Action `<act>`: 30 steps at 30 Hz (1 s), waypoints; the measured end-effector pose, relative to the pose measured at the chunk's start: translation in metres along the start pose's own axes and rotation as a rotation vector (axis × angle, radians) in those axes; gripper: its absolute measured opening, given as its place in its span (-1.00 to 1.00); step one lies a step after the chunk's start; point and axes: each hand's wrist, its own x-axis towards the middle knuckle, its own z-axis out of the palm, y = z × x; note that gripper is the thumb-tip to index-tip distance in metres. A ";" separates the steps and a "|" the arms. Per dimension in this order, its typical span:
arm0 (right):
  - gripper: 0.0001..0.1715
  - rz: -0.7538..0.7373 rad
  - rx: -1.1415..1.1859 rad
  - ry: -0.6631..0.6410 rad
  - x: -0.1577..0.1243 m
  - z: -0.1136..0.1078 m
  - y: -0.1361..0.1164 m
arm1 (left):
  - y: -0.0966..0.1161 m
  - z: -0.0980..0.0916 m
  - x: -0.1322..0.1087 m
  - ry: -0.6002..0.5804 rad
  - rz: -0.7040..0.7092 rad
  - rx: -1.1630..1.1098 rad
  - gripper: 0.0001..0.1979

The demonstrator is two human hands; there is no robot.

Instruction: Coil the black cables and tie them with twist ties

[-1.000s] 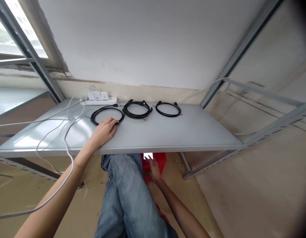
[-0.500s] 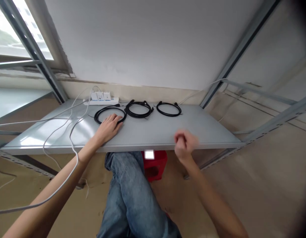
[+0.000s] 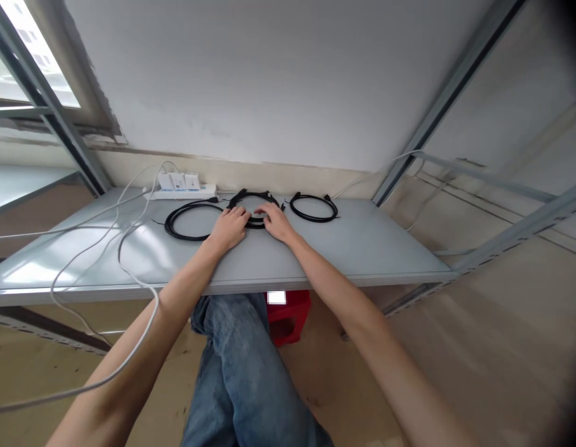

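Observation:
Three coiled black cables lie in a row along the back of a grey metal shelf. At the left edge of the middle coil (image 3: 250,194) rests my left hand (image 3: 228,228), palm down, its fingers laid out over where the left coil (image 3: 169,226) meets it. My right hand (image 3: 277,223) is over the right side of the middle coil, fingers bent but apart; it seems to touch the cable without a closed grip. Both hands cover part of this coil. The right coil (image 3: 314,218) lies apart, untouched.
A white power strip (image 3: 178,192) with several white chargers (image 3: 178,180) stands at the back left of the shelf (image 3: 353,248). White cords (image 3: 143,282) hang across my left forearm. A red stool (image 3: 297,316) is underneath; metal posts (image 3: 448,102) flank the shelf.
My right hand has come from the shelf's front right, where it was curled, to the middle coil. My left hand has moved right from the left coil. The view has shifted slightly.

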 end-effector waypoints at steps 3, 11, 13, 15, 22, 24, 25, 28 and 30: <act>-0.53 0.015 0.013 -0.016 -0.007 0.004 0.005 | 0.002 0.003 -0.005 -0.026 0.006 0.018 -0.51; -0.77 0.012 -0.018 -0.063 -0.012 0.004 -0.004 | 0.009 0.006 -0.017 0.046 -0.044 0.064 -0.60; -0.75 0.000 -0.054 -0.085 -0.014 0.003 -0.008 | 0.010 0.007 -0.020 0.056 -0.072 0.049 -0.62; -0.77 -0.024 -0.099 -0.101 -0.016 0.002 -0.011 | 0.009 0.006 -0.023 0.066 -0.094 0.047 -0.62; -0.83 -0.061 -0.266 -0.039 -0.021 0.001 -0.026 | 0.013 -0.002 -0.028 0.110 -0.067 0.061 -0.60; -0.77 -0.031 -0.278 0.023 -0.024 0.000 -0.034 | 0.014 -0.005 -0.029 0.178 -0.024 0.046 -0.59; -0.74 -0.021 -0.280 0.045 -0.025 -0.001 -0.037 | 0.014 -0.006 -0.029 0.214 -0.005 0.034 -0.59; -0.70 -0.043 -0.253 0.041 -0.027 -0.004 -0.044 | 0.014 -0.007 -0.031 0.250 0.005 -0.007 -0.61; -0.70 -0.084 -0.209 0.037 -0.028 -0.005 -0.043 | 0.013 -0.006 -0.031 0.215 -0.045 -0.017 -0.66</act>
